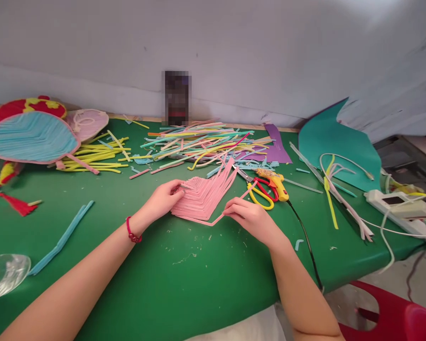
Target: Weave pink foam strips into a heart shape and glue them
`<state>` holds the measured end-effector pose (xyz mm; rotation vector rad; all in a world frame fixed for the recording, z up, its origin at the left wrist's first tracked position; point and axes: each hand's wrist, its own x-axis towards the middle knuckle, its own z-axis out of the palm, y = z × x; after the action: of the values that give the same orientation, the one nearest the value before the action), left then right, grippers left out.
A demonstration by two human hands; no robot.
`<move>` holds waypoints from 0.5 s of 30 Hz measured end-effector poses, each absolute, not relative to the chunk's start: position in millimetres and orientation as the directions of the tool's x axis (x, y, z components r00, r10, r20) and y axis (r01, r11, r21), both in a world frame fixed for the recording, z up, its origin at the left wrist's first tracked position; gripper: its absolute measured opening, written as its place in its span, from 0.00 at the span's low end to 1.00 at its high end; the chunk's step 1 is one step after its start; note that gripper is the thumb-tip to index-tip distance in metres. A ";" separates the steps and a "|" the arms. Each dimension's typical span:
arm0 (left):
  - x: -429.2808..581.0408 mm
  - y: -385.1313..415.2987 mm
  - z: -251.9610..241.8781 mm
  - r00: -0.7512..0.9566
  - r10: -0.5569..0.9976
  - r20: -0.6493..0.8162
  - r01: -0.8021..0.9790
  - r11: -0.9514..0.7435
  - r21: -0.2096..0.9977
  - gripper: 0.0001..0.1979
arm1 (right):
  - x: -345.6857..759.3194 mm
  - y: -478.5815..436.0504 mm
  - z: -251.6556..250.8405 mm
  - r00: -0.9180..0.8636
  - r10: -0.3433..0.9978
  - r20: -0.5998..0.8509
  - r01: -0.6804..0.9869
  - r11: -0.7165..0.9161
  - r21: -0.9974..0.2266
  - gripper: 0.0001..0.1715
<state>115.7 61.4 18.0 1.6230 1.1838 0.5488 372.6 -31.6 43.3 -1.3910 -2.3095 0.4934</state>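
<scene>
A pink panel of pipe cleaners (pixel 202 196), bent into nested V rows, lies on the green table. Its left edge is pinched between the thumb and fingers of my left hand (pixel 166 196), which wears a red cord bracelet. My right hand (pixel 246 215) grips a single pink pipe cleaner (pixel 218 219), bent at an angle along the panel's lower edge; its far end sticks up past my fingers. Just beyond my right hand lie scissors (pixel 264 194) with yellow and red handles and a yellow glue gun (pixel 279 182).
Loose pipe cleaners (pixel 206 147) are heaped at the back, beside purple sheet (pixel 279 147). Finished fan-like pieces (pixel 33 137) lie left, near blue pipe cleaners (pixel 64 241) and a clear plastic container (pixel 7 274). A teal sheet (pixel 341 142), white cables and a power strip (pixel 397 208) occupy the right.
</scene>
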 end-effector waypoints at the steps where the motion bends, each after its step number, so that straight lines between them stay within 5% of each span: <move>1: 116.0 61.4 17.0 0.417 0.887 -0.195 0.424 0.000 0.906 0.19 | 373.1 -31.8 43.2 -0.429 0.890 0.152 0.753 0.445 -0.484 0.14; 7: 118.8 61.8 12.3 0.387 0.884 -0.263 0.346 0.125 0.930 0.29 | 374.5 -32.7 39.3 -0.441 0.888 0.128 0.744 0.441 -0.502 0.16; 15: 115.9 65.8 17.9 0.442 0.854 -0.275 0.351 0.117 0.929 0.24 | 375.5 -35.2 41.5 -0.458 0.877 0.149 0.693 0.456 -0.559 0.14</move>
<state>115.9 65.8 17.9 1.4702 1.1261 0.5147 375.5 -35.2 41.5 -1.3178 -2.2924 0.5976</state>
